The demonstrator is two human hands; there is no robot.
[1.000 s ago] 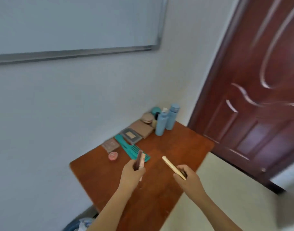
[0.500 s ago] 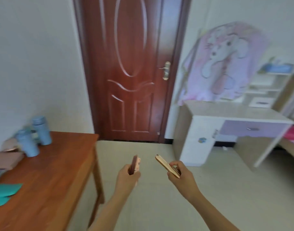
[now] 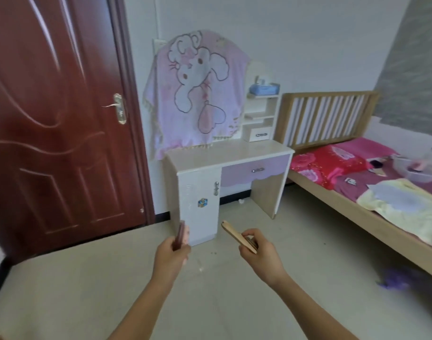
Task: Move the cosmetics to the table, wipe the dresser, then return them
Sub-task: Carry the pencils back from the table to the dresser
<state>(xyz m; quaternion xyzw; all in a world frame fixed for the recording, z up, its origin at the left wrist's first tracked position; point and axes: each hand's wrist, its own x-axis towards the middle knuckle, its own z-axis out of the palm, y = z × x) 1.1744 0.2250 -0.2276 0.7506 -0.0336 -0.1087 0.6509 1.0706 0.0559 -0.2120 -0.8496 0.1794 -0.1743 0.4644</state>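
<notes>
My left hand (image 3: 169, 257) grips a thin brown and pink cosmetic case (image 3: 182, 233), held edge-up. My right hand (image 3: 260, 252) pinches a flat tan cosmetic case (image 3: 237, 236) that points up and to the left. Ahead stands the white and lilac dresser (image 3: 231, 153); its top surface looks bare. A pink cloth with a cartoon rabbit (image 3: 197, 94) hangs over the dresser's mirror. Both hands hover above the floor, a short way in front of the dresser's cabinet door.
A dark red door (image 3: 55, 119) fills the left. A wooden bed (image 3: 357, 192) with pink bedding and scattered items runs along the right. A blue box (image 3: 262, 89) sits on the dresser's small side shelf. Pale floor lies between me and the dresser.
My view has swung right, away from the brown table with its cosmetics, and now faces the dresser and bed. Both hands keep the same grip on the two cases.
</notes>
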